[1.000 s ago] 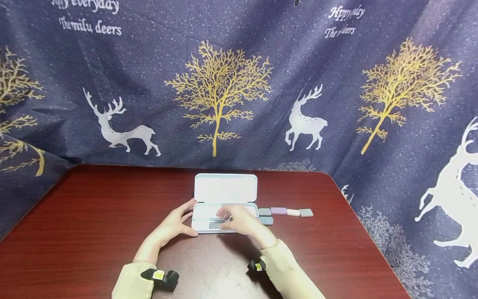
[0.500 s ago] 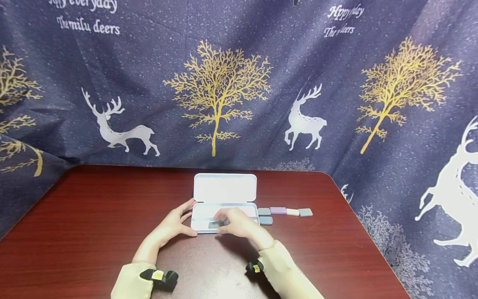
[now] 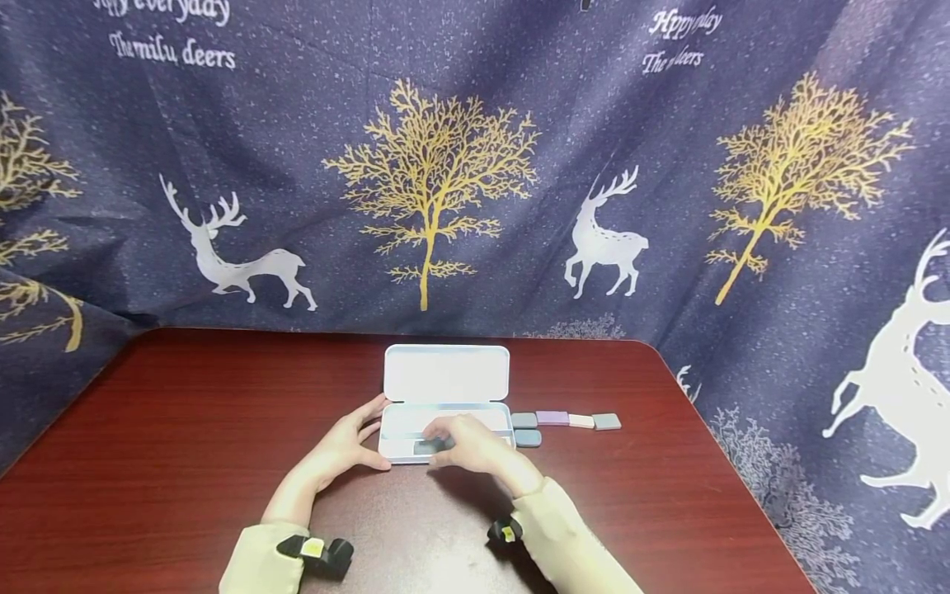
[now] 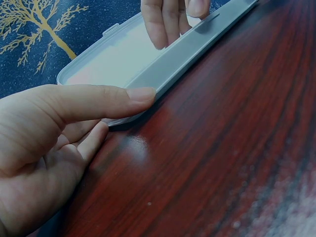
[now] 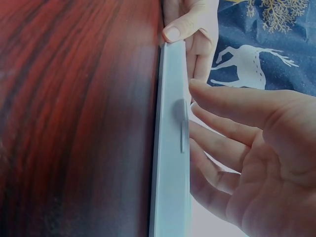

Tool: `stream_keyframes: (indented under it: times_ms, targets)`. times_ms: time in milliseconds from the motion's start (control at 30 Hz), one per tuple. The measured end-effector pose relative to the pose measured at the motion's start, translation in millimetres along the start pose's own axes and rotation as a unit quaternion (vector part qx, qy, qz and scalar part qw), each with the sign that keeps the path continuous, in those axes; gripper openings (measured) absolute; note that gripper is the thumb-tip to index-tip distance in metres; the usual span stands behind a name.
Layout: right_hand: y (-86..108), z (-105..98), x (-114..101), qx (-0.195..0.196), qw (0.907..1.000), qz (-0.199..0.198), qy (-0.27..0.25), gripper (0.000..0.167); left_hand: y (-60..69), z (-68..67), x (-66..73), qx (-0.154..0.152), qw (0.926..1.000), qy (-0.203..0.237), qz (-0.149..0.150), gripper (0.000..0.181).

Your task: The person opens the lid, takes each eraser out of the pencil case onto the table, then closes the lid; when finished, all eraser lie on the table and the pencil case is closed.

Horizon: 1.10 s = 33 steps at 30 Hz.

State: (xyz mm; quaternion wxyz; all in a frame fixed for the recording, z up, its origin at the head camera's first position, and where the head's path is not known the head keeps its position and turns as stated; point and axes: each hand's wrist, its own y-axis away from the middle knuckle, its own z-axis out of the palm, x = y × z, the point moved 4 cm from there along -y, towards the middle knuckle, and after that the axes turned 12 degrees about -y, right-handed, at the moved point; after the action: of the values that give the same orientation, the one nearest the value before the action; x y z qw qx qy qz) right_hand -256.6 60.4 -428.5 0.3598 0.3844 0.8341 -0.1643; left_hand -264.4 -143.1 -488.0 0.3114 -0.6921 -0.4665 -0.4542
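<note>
A pale blue pencil case [image 3: 447,374] lies on the table with its lid raised at the back. My left hand [image 3: 345,441] holds the case's left end, thumb on the front wall and fingers toward the back; in the left wrist view the thumb [image 4: 140,95] lies along the front edge. My right hand [image 3: 471,445] reaches down into the case, thumb near the front wall. Its fingers appear to pinch a dark grey flat block [image 3: 426,447] in the front compartment. In the right wrist view the case wall [image 5: 170,187] hides the fingertips and the block.
Right of the case lies a row of flat rectangular blocks: a grey-green one [image 3: 524,421], a purple one [image 3: 552,418], a white one [image 3: 581,421] and a grey one [image 3: 607,421]. A blue-grey block [image 3: 528,438] sits in front. Behind the reddish-brown table [image 3: 245,396] hangs a printed cloth [image 3: 475,66].
My right hand has lowered and shifted slightly left, its fingertips now down at the dark grey block. The left hand and the case keep their places.
</note>
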Motion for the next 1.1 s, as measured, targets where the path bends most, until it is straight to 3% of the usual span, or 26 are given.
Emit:
stream_keyframes:
  times_ms: [867,1100]
  targets:
    - [-0.3,0.4,-4.3,0.015,0.9997,0.0,0.017,0.023,-0.1,0.2,-0.6,-0.001,1.0,0.001,0.002,0.114]
    - [0.6,0.7,-3.6,0.014,0.9994,-0.013,0.028,0.022,-1.0,1.5,-1.3,0.001,0.9998,-0.002,-0.018,0.115]
